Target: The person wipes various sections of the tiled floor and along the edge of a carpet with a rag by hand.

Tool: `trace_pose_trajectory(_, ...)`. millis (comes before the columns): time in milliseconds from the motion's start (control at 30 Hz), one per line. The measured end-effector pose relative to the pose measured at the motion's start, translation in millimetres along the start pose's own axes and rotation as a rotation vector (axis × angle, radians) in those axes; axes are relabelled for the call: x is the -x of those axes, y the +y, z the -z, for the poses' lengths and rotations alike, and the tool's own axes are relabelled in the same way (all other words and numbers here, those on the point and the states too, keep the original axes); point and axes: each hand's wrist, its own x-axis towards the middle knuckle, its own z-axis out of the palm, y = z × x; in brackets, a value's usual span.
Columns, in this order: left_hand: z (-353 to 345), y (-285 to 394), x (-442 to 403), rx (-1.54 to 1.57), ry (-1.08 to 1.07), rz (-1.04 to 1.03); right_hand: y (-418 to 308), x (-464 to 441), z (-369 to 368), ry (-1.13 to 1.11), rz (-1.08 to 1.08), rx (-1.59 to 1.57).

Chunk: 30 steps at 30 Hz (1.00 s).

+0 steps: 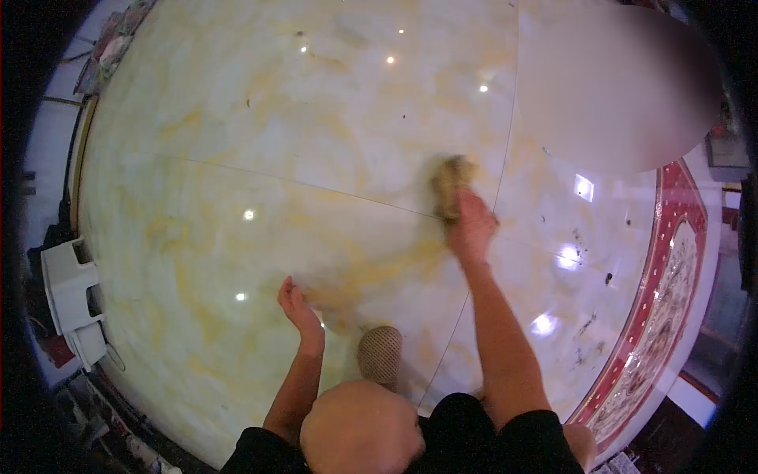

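My right hand point(473, 227) is closed on a brownish-yellow rag point(450, 188), blurred by motion and pressed to the glossy marbled floor point(339, 142). It is near a seam between the tiles, with the arm stretched forward. Lower down to the left, my left hand point(297, 308) hovers over the floor with nothing in it, its fingers loosely bent and partly apart. A beige woven-looking shoe point(380, 353) rests between the arms, just ahead of my bare knee point(362, 426).
A red-bordered patterned strip point(671, 237) curves along the right side. Dark specks point(609, 279) dot the tiles near it. At the left edge stands a white plastic stool point(69, 284). A large blurred round patch point(616, 87) hides the upper right.
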Motion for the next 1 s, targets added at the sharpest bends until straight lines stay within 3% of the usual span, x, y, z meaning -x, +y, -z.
trace_pose_trajectory(33,1.3,0.6,-0.2,-0.025,-0.006,0.018,23.3,1.1,12.9,0.089,-0.072,0.019)
trace_pose_trajectory(167,6.1,3.8,4.1,-0.105,-0.087,-0.054,125.3,8.7,85.9,0.016,-0.566,0.126)
trace_pose_trajectory(267,11.0,-4.0,1.9,-0.17,-0.145,-0.102,173.8,13.5,141.8,0.295,-0.624,-0.057)
trace_pose_trajectory(367,2.9,12.0,7.5,-0.153,-0.157,-0.002,138.2,-0.4,204.5,0.246,-0.412,-0.146)
trace_pose_trajectory(400,6.8,4.8,3.6,-0.184,-0.189,-0.051,130.2,-9.4,214.6,0.159,-0.438,-0.186)
trace_pose_trajectory(433,12.3,-9.6,-4.8,-0.208,-0.218,-0.101,106.4,-18.8,233.0,0.109,-0.245,-0.113)
trace_pose_trajectory(467,14.4,-19.3,-8.6,-0.232,-0.241,-0.152,97.6,-26.3,240.1,-0.026,-0.249,-0.238)
trace_pose_trajectory(500,14.8,-20.5,-7.9,-0.288,-0.253,-0.17,83.4,-34.7,244.4,-0.054,-0.107,-0.055)
trace_pose_trajectory(567,17.4,-15.3,-12.1,-0.413,-0.271,-0.217,54.3,-46.6,246.4,-0.142,-0.025,-0.148)
trace_pose_trajectory(600,15.8,-10.5,-12.7,-0.389,-0.277,-0.182,30.4,-52.3,248.7,-0.268,-0.081,-0.129)
trace_pose_trajectory(633,13.8,-4.9,-11.7,-0.364,-0.28,-0.143,12.4,-53.4,248.0,-0.303,0.005,-0.136)
trace_pose_trajectory(833,-0.1,9.1,-2.7,-0.294,-0.226,0.0,-42.0,-55.3,175.6,-0.567,0.278,-0.118)
trace_pose_trajectory(1000,-7.2,1.2,-4.7,-0.265,-0.128,0.02,-114.9,-65.6,105.5,-0.603,0.506,0.036)
